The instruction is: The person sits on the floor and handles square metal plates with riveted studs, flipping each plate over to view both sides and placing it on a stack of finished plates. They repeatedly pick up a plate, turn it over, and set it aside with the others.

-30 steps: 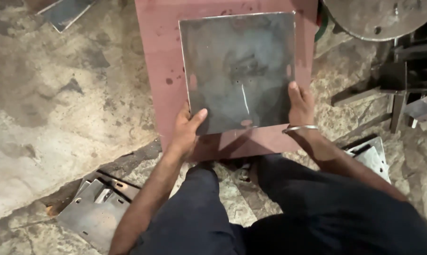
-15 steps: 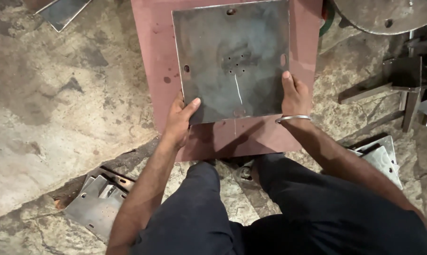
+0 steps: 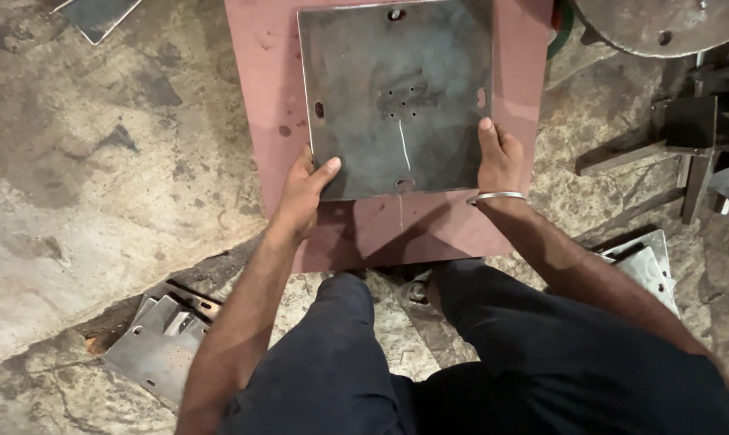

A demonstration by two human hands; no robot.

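A square grey steel plate (image 3: 397, 89) with several small drilled holes lies over a larger reddish-brown painted plate (image 3: 268, 105) on the floor. My left hand (image 3: 304, 193) grips the grey plate's near left corner, thumb on top. My right hand (image 3: 500, 157), with a metal bangle at the wrist, holds the near right corner. A thin white scratch line runs down the plate's middle towards me.
Bent grey metal brackets (image 3: 159, 342) lie on the rough concrete floor at the lower left, more of them (image 3: 646, 262) at the right. A round steel disc (image 3: 654, 24) and dark steel pieces (image 3: 695, 137) sit at the upper right. My dark trousers fill the bottom.
The grey plate has slid away from me across the reddish plate, both hands moving with it. Its drilled holes now show clearly.
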